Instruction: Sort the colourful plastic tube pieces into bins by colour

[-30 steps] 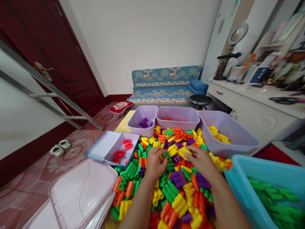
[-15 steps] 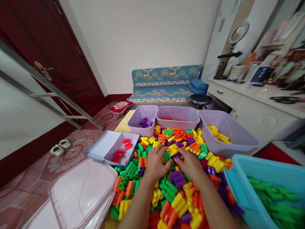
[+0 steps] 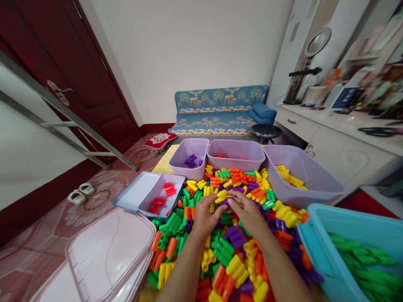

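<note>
Over the middle of a heap of plastic tube pieces (image 3: 236, 237) in yellow, green, orange and purple, my two hands are close together. My left hand (image 3: 206, 213) has its fingertips pressed on the left end of a yellow piece (image 3: 222, 196). My right hand (image 3: 247, 211) is bent inward, its fingertips closed at the right side of the same yellow piece and beside a bit of purple. What the right fingertips grip is partly hidden by the fingers.
Lilac bins hold purple (image 3: 189, 171), orange (image 3: 236, 162) and yellow pieces (image 3: 315, 186). A small box (image 3: 146, 205) with red pieces is left, a blue bin (image 3: 321, 247) with green pieces right. Lids (image 3: 107, 251) lie at the lower left.
My fingers have closed in and a yellow piece is now raised between my hands. My right fingers, spread apart before, are drawn together. The bins have not moved.
</note>
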A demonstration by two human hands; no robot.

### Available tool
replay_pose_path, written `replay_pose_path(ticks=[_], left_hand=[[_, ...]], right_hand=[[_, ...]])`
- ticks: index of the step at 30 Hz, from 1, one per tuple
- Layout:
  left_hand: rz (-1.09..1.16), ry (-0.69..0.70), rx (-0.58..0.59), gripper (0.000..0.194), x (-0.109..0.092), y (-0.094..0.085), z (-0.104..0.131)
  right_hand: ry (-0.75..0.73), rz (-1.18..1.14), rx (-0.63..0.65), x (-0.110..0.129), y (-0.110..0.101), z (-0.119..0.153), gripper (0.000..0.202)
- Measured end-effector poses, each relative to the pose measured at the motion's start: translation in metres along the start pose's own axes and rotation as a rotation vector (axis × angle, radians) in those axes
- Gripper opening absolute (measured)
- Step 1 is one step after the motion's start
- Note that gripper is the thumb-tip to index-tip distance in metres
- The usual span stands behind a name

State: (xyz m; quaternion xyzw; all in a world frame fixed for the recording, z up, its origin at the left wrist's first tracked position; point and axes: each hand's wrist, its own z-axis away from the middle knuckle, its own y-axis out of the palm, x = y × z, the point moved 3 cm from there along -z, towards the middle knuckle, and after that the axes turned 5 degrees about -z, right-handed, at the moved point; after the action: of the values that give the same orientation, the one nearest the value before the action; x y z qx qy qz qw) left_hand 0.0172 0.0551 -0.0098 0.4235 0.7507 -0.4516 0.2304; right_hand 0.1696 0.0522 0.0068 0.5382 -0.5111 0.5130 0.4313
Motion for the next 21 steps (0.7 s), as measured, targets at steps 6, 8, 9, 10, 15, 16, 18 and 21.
replay_pose_path(ticks=[6,8,9,10,15,16,18,21], left_hand=[[-0.05,0.052,-0.105,0.025,-0.01,-0.012,-0.001],[-0.071,0.089,-0.112,0.044,-0.014,-0.015,-0.001],[-0.093,0.11,-0.104,0.05,-0.016,-0.015,-0.001],[-0.121,0.13,-0.088,0.05,-0.018,-0.015,-0.001],[-0.153,0.145,0.015,0.02,-0.021,-0.013,-0.003],[-0.112,0.129,0.015,0.017,-0.021,-0.013,-0.003],[-0.016,0.077,-0.006,0.017,-0.022,-0.015,-0.005],[0.107,-0.059,-0.053,0.022,-0.019,-0.019,-0.008]], right_hand=[[-0.01,0.005,-0.185,0.004,-0.008,0.0,0.029],[-0.016,-0.009,-0.184,0.007,-0.007,0.001,0.028],[-0.02,-0.007,-0.177,0.008,-0.006,0.001,0.027],[-0.027,-0.001,-0.168,0.01,-0.005,0.002,0.026],[-0.037,0.035,-0.094,0.009,0.0,0.002,0.022],[-0.036,0.036,-0.088,0.008,0.0,0.002,0.022],[-0.037,0.035,-0.094,0.006,-0.002,0.001,0.025],[-0.023,0.03,-0.117,0.004,-0.004,0.001,0.027]])
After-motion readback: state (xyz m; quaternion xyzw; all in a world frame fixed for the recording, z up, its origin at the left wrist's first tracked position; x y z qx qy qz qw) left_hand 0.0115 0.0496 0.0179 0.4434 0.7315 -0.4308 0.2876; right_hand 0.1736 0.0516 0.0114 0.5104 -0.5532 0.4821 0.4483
